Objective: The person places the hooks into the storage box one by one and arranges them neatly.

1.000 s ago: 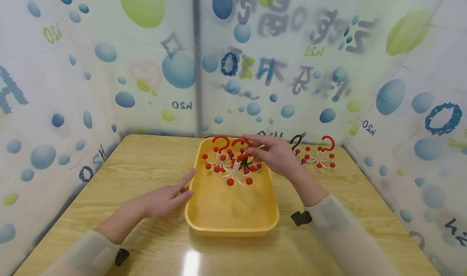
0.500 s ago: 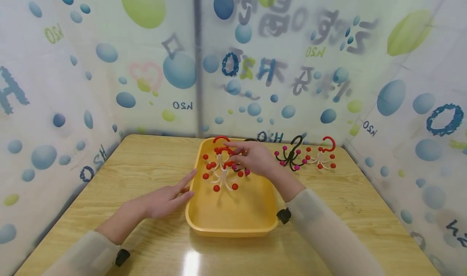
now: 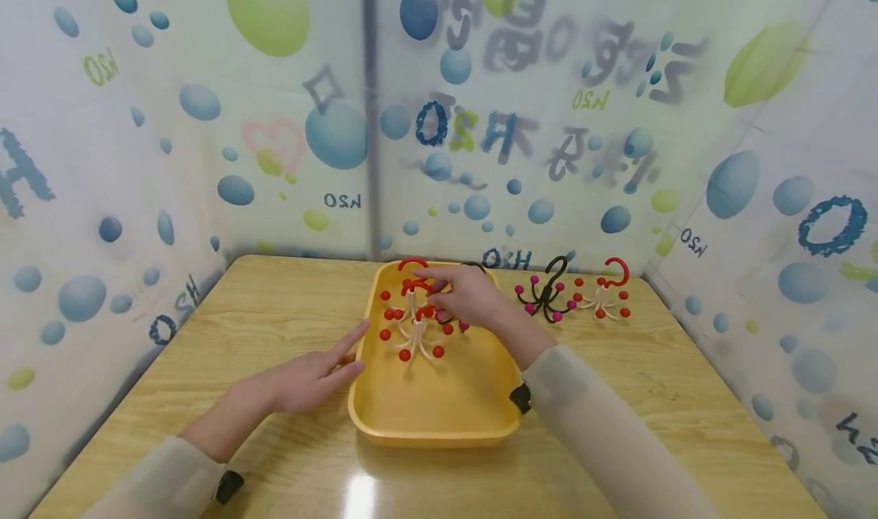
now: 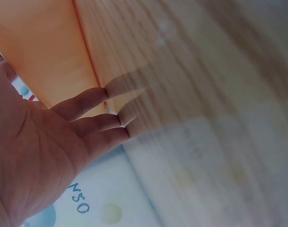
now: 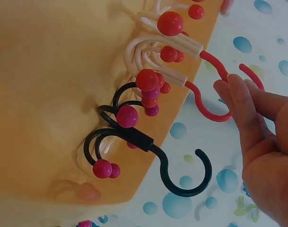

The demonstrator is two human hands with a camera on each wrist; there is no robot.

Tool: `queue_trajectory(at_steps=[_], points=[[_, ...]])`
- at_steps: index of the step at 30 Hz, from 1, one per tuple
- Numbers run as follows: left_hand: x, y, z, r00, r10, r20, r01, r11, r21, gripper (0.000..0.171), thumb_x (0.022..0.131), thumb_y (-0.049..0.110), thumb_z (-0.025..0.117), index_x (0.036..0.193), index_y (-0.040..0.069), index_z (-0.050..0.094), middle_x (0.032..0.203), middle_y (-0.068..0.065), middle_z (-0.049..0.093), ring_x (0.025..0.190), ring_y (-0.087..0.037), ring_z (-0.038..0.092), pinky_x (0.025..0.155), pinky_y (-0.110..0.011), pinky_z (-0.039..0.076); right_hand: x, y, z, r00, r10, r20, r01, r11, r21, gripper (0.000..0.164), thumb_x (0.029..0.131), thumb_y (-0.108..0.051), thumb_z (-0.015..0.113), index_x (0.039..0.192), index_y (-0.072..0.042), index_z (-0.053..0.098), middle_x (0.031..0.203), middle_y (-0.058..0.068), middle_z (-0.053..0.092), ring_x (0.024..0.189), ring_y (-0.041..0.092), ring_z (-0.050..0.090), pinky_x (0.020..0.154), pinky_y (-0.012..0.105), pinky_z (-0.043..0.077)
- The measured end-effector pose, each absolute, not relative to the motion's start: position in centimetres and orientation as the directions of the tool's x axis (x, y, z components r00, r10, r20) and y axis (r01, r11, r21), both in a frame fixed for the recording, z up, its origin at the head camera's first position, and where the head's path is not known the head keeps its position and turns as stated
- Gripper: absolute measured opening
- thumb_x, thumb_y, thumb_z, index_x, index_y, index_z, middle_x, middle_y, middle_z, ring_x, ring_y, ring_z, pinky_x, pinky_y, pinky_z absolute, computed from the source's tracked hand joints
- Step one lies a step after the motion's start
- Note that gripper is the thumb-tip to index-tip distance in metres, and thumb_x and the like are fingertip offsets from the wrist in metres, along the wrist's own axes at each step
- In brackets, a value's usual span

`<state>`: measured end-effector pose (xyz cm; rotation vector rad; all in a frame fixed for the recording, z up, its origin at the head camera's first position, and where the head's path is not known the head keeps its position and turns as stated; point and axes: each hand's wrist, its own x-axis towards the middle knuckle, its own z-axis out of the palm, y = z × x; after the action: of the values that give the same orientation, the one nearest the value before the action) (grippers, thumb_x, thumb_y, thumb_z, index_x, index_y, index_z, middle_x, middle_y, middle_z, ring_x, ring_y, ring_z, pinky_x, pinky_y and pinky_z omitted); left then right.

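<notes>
In the head view my right hand [image 3: 466,298] reaches over the yellow tray [image 3: 439,434] and pinches the red hook of a white multi-arm hook hanger [image 3: 418,334] with red ball tips. Right behind it in the tray is a second white hanger [image 3: 410,299]. A black hanger [image 5: 136,138] with magenta balls shows in the right wrist view, also in the tray; the hand mostly hides it in the head view. My left hand [image 3: 309,378] has its fingers extended against the tray's left side. In the left wrist view those fingers [image 4: 82,105] are straight near the tabletop.
To the right of the tray, on the wooden table [image 3: 652,397], lie a black hanger [image 3: 546,296] with magenta balls and a white hanger [image 3: 601,296] with a red hook. Curtains [image 3: 507,199] printed with bubbles stand behind the table and along its sides.
My right hand has moved left and slightly toward the front with the white hanger, uncovering the black hanger on the table. The left hand stays at the tray's side.
</notes>
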<state>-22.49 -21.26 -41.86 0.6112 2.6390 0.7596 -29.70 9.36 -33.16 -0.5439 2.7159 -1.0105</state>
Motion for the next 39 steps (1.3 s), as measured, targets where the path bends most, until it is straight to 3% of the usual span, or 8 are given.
queue_trajectory(at_steps=[5, 10, 17, 24, 28, 33, 36, 39], points=[[-22.5, -21.1, -41.8, -0.855, 0.484, -0.187, 0.313, 0.768, 0.559, 0.077, 0.116, 0.061, 0.039, 0.179, 0.032, 0.004, 0.157, -0.026, 0.061, 0.148, -0.05, 0.056, 0.126, -0.07, 0.037, -29.9, 9.2, -33.6, -0.915, -0.401, -0.048, -0.271, 0.698, -0.663, 0.053, 0.105, -0.009, 0.074, 0.153, -0.032, 0.067, 0.123, 0.009, 0.072, 0.071, 0.016, 0.074, 0.067, 0.024, 0.063], [-22.6, -21.0, -41.7, -0.855, 0.486, -0.181, 0.32, 0.769, 0.553, 0.077, 0.116, 0.06, 0.038, 0.179, 0.031, 0.004, 0.157, -0.027, 0.061, 0.148, -0.05, 0.056, 0.126, -0.07, 0.037, -30.0, 9.0, -33.7, -0.917, -0.392, -0.068, -0.266, 0.732, -0.627, 0.046, 0.105, -0.011, 0.075, 0.143, -0.036, 0.075, 0.131, 0.004, 0.077, 0.065, 0.017, 0.066, 0.056, 0.022, 0.051], [-22.9, -21.0, -41.9, -0.856, 0.484, -0.181, 0.322, 0.773, 0.546, 0.077, 0.116, 0.061, 0.038, 0.179, 0.033, 0.004, 0.157, -0.027, 0.061, 0.147, -0.05, 0.057, 0.126, -0.069, 0.038, -30.0, 9.0, -33.8, -0.909, -0.415, -0.045, -0.315, 0.751, -0.58, 0.047, 0.105, -0.008, 0.074, 0.145, -0.034, 0.073, 0.129, 0.004, 0.08, 0.053, 0.015, 0.049, 0.052, 0.023, 0.043], [-22.7, -20.9, -41.8, -0.852, 0.488, -0.189, 0.318, 0.769, 0.554, 0.077, 0.116, 0.059, 0.039, 0.179, 0.031, 0.004, 0.156, -0.026, 0.061, 0.147, -0.049, 0.057, 0.126, -0.069, 0.038, -29.8, 9.4, -33.9, -0.893, -0.448, -0.029, -0.36, 0.754, -0.55, 0.049, 0.105, -0.01, 0.075, 0.15, -0.03, 0.069, 0.12, 0.005, 0.082, 0.05, 0.014, 0.046, 0.052, 0.023, 0.042], [-22.7, -20.8, -41.7, -0.85, 0.495, -0.182, 0.327, 0.765, 0.556, 0.077, 0.116, 0.06, 0.039, 0.179, 0.029, 0.004, 0.156, -0.027, 0.061, 0.147, -0.049, 0.057, 0.126, -0.069, 0.038, -29.5, 9.9, -33.6, -0.877, -0.479, -0.028, -0.401, 0.764, -0.506, 0.054, 0.106, -0.013, 0.074, 0.157, -0.028, 0.063, 0.128, 0.008, 0.08, 0.05, 0.016, 0.051, 0.054, 0.023, 0.049], [-22.6, -20.8, -41.8, -0.849, 0.498, -0.179, 0.329, 0.762, 0.558, 0.077, 0.116, 0.059, 0.039, 0.179, 0.03, 0.004, 0.156, -0.027, 0.061, 0.147, -0.049, 0.057, 0.126, -0.068, 0.038, -28.8, 11.4, -33.4, -0.87, -0.492, -0.016, -0.429, 0.773, -0.468, 0.059, 0.107, -0.021, 0.074, 0.163, -0.026, 0.056, 0.14, 0.008, 0.076, 0.084, 0.02, 0.075, 0.07, 0.027, 0.062], [-22.5, -20.9, -41.7, -0.848, 0.499, -0.179, 0.329, 0.76, 0.56, 0.078, 0.116, 0.059, 0.04, 0.179, 0.029, 0.005, 0.156, -0.028, 0.061, 0.147, -0.051, 0.056, 0.126, -0.07, 0.038, -28.0, 13.2, -33.1, -0.865, -0.501, 0.035, -0.461, 0.764, -0.451, 0.056, 0.109, -0.025, 0.072, 0.163, -0.025, 0.056, 0.141, 0.008, 0.076, 0.11, 0.024, 0.078, 0.085, 0.034, 0.066], [-22.4, -21.0, -41.7, -0.847, 0.5, -0.178, 0.329, 0.758, 0.564, 0.078, 0.117, 0.058, 0.04, 0.179, 0.028, 0.005, 0.156, -0.03, 0.06, 0.146, -0.052, 0.057, 0.125, -0.071, 0.038, -27.0, 15.6, -33.0, -0.87, -0.485, 0.091, -0.469, 0.755, -0.458, 0.053, 0.11, -0.027, 0.07, 0.161, -0.025, 0.058, 0.139, 0.009, 0.076, 0.119, 0.027, 0.077, 0.094, 0.042, 0.066]])
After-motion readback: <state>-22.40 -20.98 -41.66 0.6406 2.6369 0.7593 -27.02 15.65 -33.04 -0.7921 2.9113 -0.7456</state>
